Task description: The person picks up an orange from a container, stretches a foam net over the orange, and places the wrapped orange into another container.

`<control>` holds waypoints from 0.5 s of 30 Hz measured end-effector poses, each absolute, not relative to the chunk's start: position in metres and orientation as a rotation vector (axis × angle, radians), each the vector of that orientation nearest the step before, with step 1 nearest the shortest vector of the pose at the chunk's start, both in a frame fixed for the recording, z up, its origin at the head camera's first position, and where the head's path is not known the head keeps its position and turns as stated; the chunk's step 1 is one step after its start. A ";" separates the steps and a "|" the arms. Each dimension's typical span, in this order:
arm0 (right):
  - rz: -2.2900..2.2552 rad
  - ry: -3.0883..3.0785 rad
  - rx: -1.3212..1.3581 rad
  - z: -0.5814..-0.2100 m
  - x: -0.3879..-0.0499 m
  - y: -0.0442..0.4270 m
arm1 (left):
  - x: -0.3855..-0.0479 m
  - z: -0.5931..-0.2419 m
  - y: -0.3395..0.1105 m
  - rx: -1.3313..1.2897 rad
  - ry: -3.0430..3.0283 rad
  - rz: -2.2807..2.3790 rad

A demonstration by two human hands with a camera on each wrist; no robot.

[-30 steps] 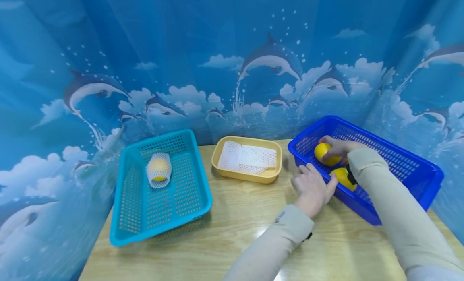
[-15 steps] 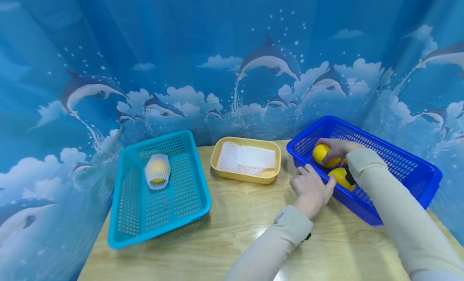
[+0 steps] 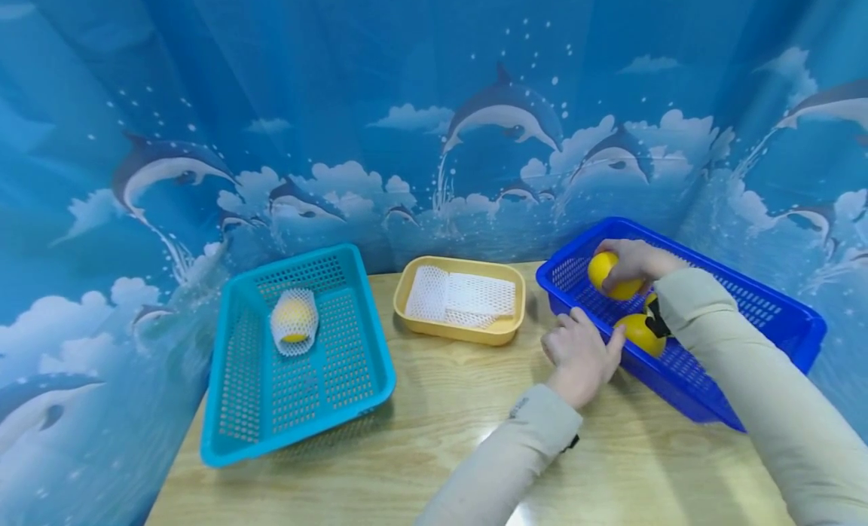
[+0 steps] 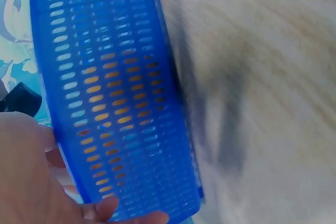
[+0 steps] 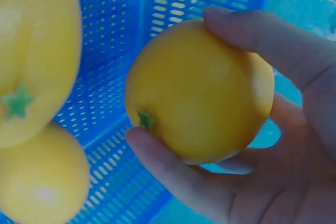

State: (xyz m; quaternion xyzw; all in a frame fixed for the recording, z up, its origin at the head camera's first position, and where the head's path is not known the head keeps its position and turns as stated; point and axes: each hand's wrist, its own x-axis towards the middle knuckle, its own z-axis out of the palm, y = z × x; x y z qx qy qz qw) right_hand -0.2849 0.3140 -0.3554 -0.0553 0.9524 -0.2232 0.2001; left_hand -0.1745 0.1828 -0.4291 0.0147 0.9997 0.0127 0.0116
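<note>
We have one netted fruit (image 3: 294,319) in the left basket (image 3: 298,390); our right hand (image 3: 634,261) curls round a bare fruit (image 3: 602,270) in the right basket (image 3: 780,326), two more fruits (image 3: 640,336) remaining. Our left hand (image 3: 579,353) touches its rim, grip unclear.

blue basket (image 4: 157,156) cut off, tabletop (image 4: 283,129) blurred

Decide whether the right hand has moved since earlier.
Yes: in the head view, the right hand sits higher, nearer the far rim of the blue basket.
</note>
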 end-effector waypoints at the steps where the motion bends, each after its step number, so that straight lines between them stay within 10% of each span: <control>1: -0.628 2.664 -0.155 -0.352 -0.283 0.313 | -0.175 -0.428 0.181 0.057 3.121 0.045; 15: -0.599 2.712 -0.203 -0.318 -0.259 0.299 | -0.195 -0.398 0.131 0.580 3.342 0.392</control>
